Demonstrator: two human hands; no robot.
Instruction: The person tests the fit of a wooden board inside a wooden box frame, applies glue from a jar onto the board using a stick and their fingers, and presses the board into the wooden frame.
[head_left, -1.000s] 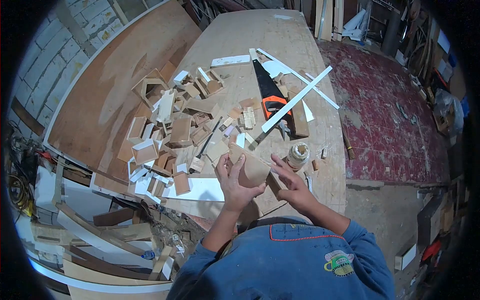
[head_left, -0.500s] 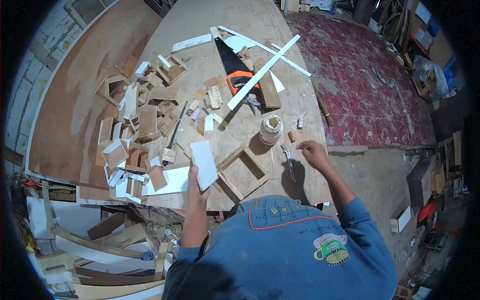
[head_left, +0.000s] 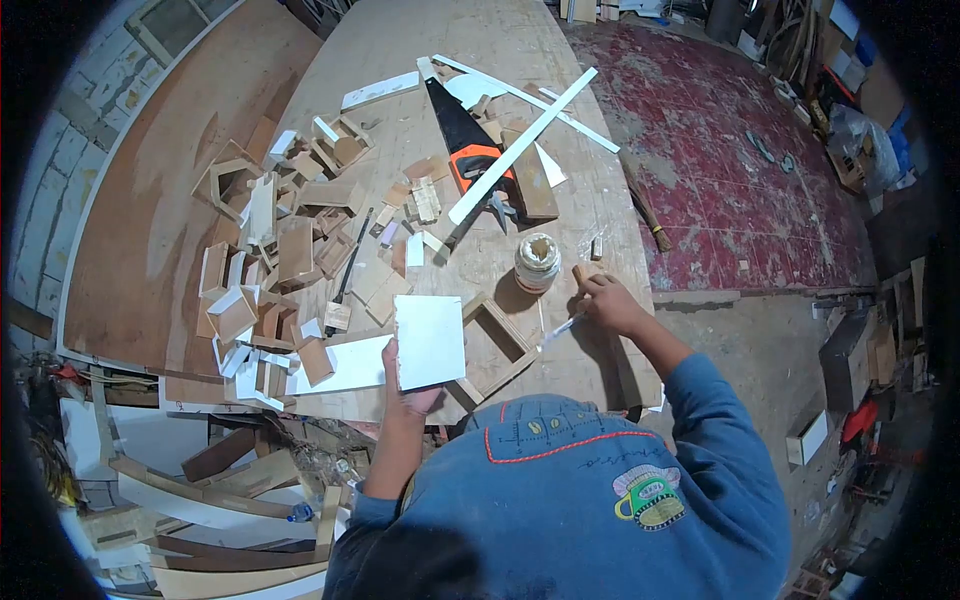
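Observation:
A white rectangular board (head_left: pixel 430 342) is gripped at its lower left by my left hand (head_left: pixel 405 385), its white face up. Right of it lies an open wooden frame (head_left: pixel 510 372) on the table. My right hand (head_left: pixel 610 304) is closed around a thin light-coloured tool (head_left: pixel 562 329), whose tip points toward the frame's right corner. A small wooden block (head_left: pixel 579 273) lies by its fingertips. An open jar (head_left: pixel 537 263) with a crusted rim stands between the frame and the handsaw (head_left: pixel 475 153).
Small wooden box pieces (head_left: pixel 297 250) are heaped on the table's left side. A long white strip (head_left: pixel 523 147) crosses the saw. A brush (head_left: pixel 345 290) lies beside the heap, and pliers (head_left: pixel 502 210) lie near the saw handle. A broom (head_left: pixel 650 215) is at the right edge.
My right hand has moved slightly left and picked up the thin tool from the table. My left hand has turned the white board so that its white face shows more fully.

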